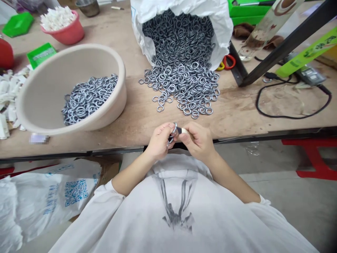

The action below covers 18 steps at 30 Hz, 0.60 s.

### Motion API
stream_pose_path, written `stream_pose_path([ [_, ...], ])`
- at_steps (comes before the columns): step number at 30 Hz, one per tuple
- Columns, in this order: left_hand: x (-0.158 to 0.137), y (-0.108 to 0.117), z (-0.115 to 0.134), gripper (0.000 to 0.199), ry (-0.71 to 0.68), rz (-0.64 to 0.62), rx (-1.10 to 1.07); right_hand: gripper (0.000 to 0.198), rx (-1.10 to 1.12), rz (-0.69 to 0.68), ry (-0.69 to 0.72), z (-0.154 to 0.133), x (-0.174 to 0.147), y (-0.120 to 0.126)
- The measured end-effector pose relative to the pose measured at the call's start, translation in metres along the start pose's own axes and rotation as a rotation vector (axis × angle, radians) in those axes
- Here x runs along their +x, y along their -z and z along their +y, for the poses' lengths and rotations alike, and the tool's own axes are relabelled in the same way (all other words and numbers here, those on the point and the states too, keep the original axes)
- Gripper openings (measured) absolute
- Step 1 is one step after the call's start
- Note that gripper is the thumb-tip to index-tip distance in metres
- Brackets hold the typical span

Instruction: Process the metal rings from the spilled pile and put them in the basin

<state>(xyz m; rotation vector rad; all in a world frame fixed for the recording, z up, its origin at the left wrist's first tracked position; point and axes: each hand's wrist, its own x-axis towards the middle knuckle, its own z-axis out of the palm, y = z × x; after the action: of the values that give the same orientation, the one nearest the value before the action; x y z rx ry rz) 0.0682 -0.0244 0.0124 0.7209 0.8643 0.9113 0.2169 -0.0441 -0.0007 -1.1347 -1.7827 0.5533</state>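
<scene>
Left grip (160, 140) tight on rings (175, 127)

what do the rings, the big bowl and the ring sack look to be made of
Rings: probably metal, grey and shiny, with bright highlights on their curves. Big bowl: likely plastic, matte off-white, going by its smooth, thick wall. Ring sack: perhaps plastic film or woven plastic, white, slightly glossy, going by its crumpled folds; I cannot tell which.
</scene>
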Motion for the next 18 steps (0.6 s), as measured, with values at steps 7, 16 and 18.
stream_pose_path([
  [7,-0.001,-0.002,0.002,0.034,0.051,0.035,0.001,0.042,-0.121,-0.056,0.042,-0.006,-0.002,0.001],
  [16,-0.008,0.005,0.001,0.044,0.011,-0.103,0.043,0.044,0.043,-0.015,-0.147,0.006,0.006,0.006],
  [18,-0.006,0.006,0.003,0.041,0.001,-0.051,0.021,0.041,0.042,-0.050,-0.063,-0.003,0.005,0.005],
])
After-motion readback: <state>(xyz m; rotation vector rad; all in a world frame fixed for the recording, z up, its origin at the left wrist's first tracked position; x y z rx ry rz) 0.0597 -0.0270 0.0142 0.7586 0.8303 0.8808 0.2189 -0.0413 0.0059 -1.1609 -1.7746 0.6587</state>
